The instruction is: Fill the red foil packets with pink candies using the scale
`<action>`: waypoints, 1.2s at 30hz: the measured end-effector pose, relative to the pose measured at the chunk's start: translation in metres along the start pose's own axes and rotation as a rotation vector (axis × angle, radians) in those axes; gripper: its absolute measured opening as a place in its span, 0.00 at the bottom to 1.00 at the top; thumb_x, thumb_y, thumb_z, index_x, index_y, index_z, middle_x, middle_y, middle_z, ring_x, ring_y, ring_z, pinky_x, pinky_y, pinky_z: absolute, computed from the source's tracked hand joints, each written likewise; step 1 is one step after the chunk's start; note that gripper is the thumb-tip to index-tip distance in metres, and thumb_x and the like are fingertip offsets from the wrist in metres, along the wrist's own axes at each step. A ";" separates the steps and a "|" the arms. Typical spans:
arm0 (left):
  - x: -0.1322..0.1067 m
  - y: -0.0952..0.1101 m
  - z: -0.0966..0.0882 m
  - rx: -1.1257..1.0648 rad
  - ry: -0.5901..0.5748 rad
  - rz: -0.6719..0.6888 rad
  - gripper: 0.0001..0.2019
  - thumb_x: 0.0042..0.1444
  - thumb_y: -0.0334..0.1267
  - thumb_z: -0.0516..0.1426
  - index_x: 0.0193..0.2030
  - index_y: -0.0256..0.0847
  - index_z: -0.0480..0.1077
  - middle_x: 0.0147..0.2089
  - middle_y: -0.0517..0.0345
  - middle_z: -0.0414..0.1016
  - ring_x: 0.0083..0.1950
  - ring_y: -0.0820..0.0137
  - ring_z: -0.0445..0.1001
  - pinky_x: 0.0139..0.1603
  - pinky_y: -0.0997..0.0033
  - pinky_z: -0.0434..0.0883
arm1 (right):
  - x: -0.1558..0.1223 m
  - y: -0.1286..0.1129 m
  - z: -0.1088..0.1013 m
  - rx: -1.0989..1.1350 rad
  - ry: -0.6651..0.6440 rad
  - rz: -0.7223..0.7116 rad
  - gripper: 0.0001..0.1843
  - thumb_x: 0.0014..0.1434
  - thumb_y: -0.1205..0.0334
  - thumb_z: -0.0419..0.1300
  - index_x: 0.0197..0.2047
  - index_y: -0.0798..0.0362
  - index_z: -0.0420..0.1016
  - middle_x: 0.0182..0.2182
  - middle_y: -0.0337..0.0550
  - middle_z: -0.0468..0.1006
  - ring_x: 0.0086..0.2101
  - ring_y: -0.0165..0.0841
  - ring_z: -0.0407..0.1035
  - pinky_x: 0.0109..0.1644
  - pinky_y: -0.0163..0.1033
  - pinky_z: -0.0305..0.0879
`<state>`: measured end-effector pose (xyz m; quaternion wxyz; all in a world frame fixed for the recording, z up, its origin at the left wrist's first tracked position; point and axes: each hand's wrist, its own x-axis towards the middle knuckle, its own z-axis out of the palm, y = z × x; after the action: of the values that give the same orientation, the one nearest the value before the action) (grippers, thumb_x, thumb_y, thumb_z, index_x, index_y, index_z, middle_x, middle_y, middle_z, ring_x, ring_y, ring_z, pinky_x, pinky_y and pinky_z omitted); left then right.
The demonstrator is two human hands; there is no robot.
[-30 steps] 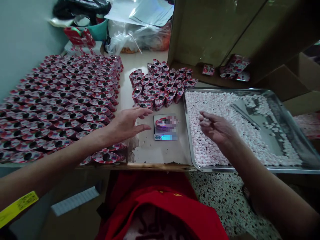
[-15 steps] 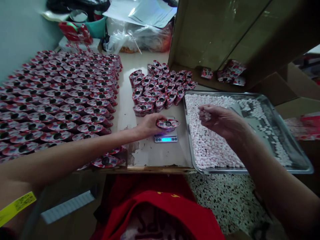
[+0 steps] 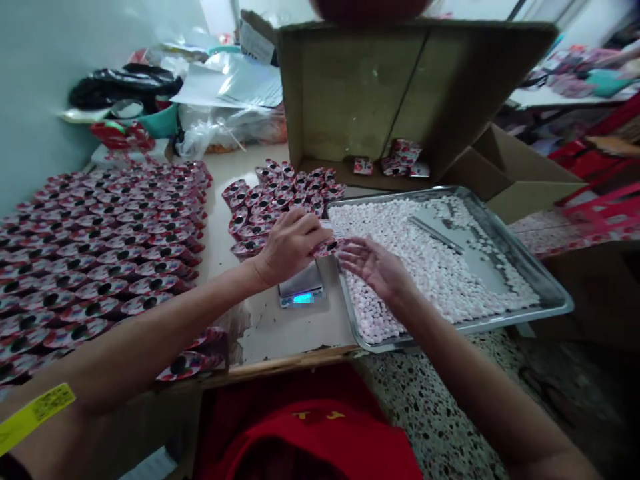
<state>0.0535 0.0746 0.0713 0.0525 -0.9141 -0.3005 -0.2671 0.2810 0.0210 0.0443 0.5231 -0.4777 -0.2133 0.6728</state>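
Observation:
My left hand (image 3: 293, 241) grips a small red-and-white printed carton (image 3: 327, 249) by its left end, raised above a digital scale (image 3: 301, 293) with a lit blue display. At the carton's other end is my right hand (image 3: 375, 268), palm partly up and fingers spread; whether the fingertips touch the carton I cannot tell. Under my right hand lies a metal tray (image 3: 520, 319) of small whitish pellets (image 3: 440, 290). Behind my left hand stand similar cartons (image 3: 255, 212), upright, with dark round holes in their tops.
Rows of the same cartons (image 3: 100, 267) fill the table's left side. A large cardboard box (image 3: 350, 93) lies on its side behind the tray, a few cartons inside. A flat metal strip (image 3: 436, 235) rests in the tray. Plastic bags (image 3: 215, 130) and papers pile up at the back.
My left hand has lifted the carton off the scale and moved it right. My right hand has come left from above the tray to the carton, its fingers opened. The view has tilted up.

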 end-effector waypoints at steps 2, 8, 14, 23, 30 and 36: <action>0.009 0.007 0.001 0.086 0.008 0.047 0.13 0.68 0.36 0.57 0.55 0.49 0.79 0.49 0.51 0.80 0.52 0.56 0.70 0.57 0.50 0.67 | -0.003 0.006 0.014 0.230 -0.059 0.125 0.14 0.75 0.55 0.52 0.40 0.50 0.74 0.40 0.49 0.83 0.42 0.38 0.81 0.52 0.46 0.78; 0.004 0.016 0.024 0.102 0.023 -0.057 0.10 0.67 0.40 0.59 0.51 0.50 0.79 0.46 0.50 0.78 0.52 0.53 0.68 0.55 0.49 0.65 | -0.010 0.011 0.029 0.474 -0.008 0.155 0.13 0.76 0.62 0.50 0.44 0.51 0.76 0.37 0.47 0.83 0.37 0.35 0.79 0.46 0.41 0.80; -0.008 0.012 0.035 0.092 0.082 -0.125 0.09 0.69 0.44 0.59 0.50 0.48 0.79 0.44 0.50 0.76 0.51 0.55 0.68 0.53 0.53 0.65 | -0.007 0.010 0.024 0.443 0.073 0.235 0.18 0.77 0.64 0.47 0.43 0.55 0.77 0.34 0.49 0.85 0.35 0.36 0.80 0.44 0.41 0.82; -0.013 0.018 0.016 0.154 0.009 -0.059 0.12 0.70 0.36 0.54 0.48 0.51 0.80 0.45 0.51 0.79 0.50 0.54 0.67 0.54 0.48 0.62 | -0.010 0.029 0.033 0.409 -0.021 0.135 0.13 0.62 0.79 0.57 0.40 0.55 0.79 0.33 0.44 0.85 0.34 0.32 0.79 0.45 0.35 0.80; -0.020 0.016 0.024 0.175 0.044 -0.163 0.10 0.70 0.41 0.56 0.43 0.46 0.80 0.43 0.49 0.77 0.50 0.53 0.69 0.52 0.50 0.65 | -0.001 0.030 0.035 0.325 -0.024 0.144 0.16 0.56 0.84 0.58 0.39 0.57 0.79 0.33 0.43 0.85 0.32 0.30 0.78 0.44 0.34 0.81; -0.025 0.003 0.030 -0.279 0.063 -0.414 0.09 0.55 0.34 0.66 0.44 0.42 0.77 0.43 0.54 0.78 0.47 0.62 0.75 0.52 0.61 0.72 | -0.006 0.016 0.034 0.290 -0.026 0.224 0.16 0.63 0.82 0.54 0.48 0.61 0.78 0.37 0.50 0.86 0.36 0.34 0.82 0.43 0.37 0.83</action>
<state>0.0518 0.0664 0.0328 -0.1208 -0.8226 -0.4399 -0.3394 0.2435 0.0170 0.0496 0.5055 -0.4094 -0.0664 0.7566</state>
